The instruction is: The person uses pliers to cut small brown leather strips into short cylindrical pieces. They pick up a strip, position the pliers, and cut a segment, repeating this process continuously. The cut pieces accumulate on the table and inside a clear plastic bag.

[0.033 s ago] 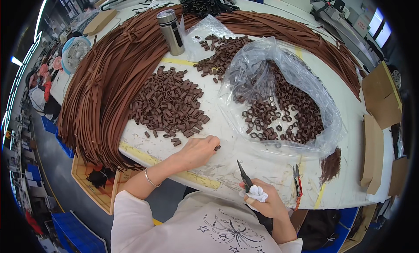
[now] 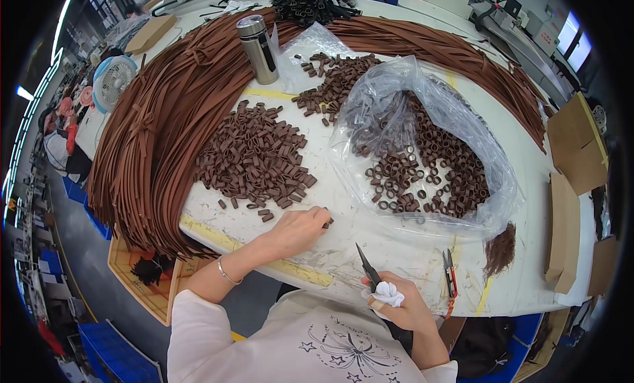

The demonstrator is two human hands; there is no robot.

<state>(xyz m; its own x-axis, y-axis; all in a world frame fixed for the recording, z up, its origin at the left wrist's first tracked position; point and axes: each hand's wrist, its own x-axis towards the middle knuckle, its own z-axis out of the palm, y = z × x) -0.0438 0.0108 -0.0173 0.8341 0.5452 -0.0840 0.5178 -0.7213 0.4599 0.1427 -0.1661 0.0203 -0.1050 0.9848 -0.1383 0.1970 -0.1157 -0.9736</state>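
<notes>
My left hand (image 2: 298, 233) is closed in a pinch over the table, gripping a small dark brown leather loop (image 2: 329, 222) that peeks out past the fingertips. My right hand (image 2: 408, 308) is wrapped round needle-nose pliers (image 2: 370, 267), whose dark pointed jaws aim up and left. White cloth (image 2: 387, 293) is bunched at the grip, and the handles are mostly hidden. Beyond my left hand lies a heap of flattened brown loops (image 2: 254, 155). A clear plastic bag (image 2: 505, 214), farther right, has many rounded brown loops (image 2: 456, 165) inside it.
Long brown leather straps (image 2: 152, 132) curve round the table's left and far sides. A steel flask (image 2: 259, 50) stands among them. Red-handled thread snips (image 2: 450, 277) lie right of my right hand, near brown scraps (image 2: 500, 249). Cardboard (image 2: 561, 231) stands at the right edge.
The pliers' tip has shifted very slightly left. My left hand still pinches the loop, almost unmoved.
</notes>
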